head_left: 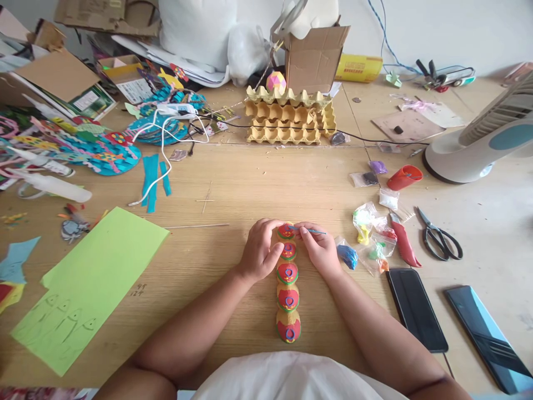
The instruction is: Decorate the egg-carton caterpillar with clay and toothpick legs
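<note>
White shirt cloth (291, 379) fills the near edge, just below a strip of five joined domes (288, 282) stretching away across the wooden table (258, 189). Red coats their faces, with green along the lower rims, tan showing between, and blue rings on the nearer four. The right hand (320, 249) pinches a thin blue stick (314, 230) at the farthest dome; the left hand (261, 251) curves beside it, whether gripping I cannot tell.
</note>
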